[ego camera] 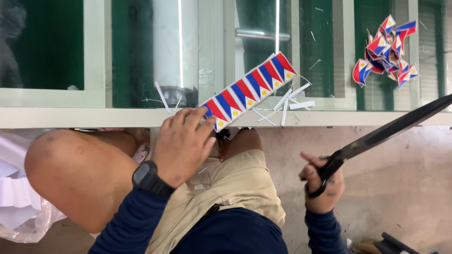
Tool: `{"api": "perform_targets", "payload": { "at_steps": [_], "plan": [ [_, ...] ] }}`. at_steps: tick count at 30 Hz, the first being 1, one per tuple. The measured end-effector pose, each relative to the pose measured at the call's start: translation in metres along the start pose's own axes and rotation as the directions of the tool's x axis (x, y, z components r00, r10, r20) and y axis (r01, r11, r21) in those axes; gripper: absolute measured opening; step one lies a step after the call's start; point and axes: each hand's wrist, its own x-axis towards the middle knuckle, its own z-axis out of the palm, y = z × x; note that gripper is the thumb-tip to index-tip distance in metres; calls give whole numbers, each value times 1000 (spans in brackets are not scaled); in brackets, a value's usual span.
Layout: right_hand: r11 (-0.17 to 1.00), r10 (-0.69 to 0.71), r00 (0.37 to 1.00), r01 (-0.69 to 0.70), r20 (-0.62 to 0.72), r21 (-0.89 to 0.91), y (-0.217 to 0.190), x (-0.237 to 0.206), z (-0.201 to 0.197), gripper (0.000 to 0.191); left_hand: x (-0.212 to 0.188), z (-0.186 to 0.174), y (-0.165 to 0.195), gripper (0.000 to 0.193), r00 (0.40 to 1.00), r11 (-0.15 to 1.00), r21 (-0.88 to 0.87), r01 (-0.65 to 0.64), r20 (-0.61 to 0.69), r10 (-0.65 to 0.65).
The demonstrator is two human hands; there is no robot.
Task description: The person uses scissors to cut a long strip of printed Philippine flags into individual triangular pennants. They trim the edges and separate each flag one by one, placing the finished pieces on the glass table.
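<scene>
The left hand, a black watch on its wrist, lies palm-down with its fingers loosely spread and curled over the near end of a long paper strip of small red, white and blue printed flags. It pins that end at the front edge of the pale glass-topped worktop, while the rest of the strip runs up and to the right across the glass.

The right hand is closed through the loops of a pair of large black scissors, held below and right of the strip, well apart from it, blades pointing up and right; whether the blades are parted I cannot tell.

To cut cleanly, the strip wants holding flat and taut close to the cut, with the blades squared to the white line between two flags.

Thin white paper offcuts lie beside the strip; a heap of cut single flags sits further right.
</scene>
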Motion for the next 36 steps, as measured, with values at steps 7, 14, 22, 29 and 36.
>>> {"api": "perform_targets", "payload": {
  "at_steps": [7,14,22,29,36],
  "plan": [
    [988,72,984,-92,161,123,5,-22,13,35,-15,48,-46,62,980,958,217,190,-95,-173],
    [979,168,954,-191,246,71,3,-35,25,35,-13,37,-37,66,960,934,221,281,-81,-269],
    [982,179,933,-190,313,6,0,-43,27,34,-19,55,-24,55,942,960,164,225,-288,-172],
    [979,188,885,-205,425,-6,0,-49,26,36,-45,81,0,37,893,961,-44,273,-361,-270],
    [911,374,764,-198,525,-361,1,-50,19,45,-40,122,6,39,512,-323,-893,314,446,-734]
  ]
}}
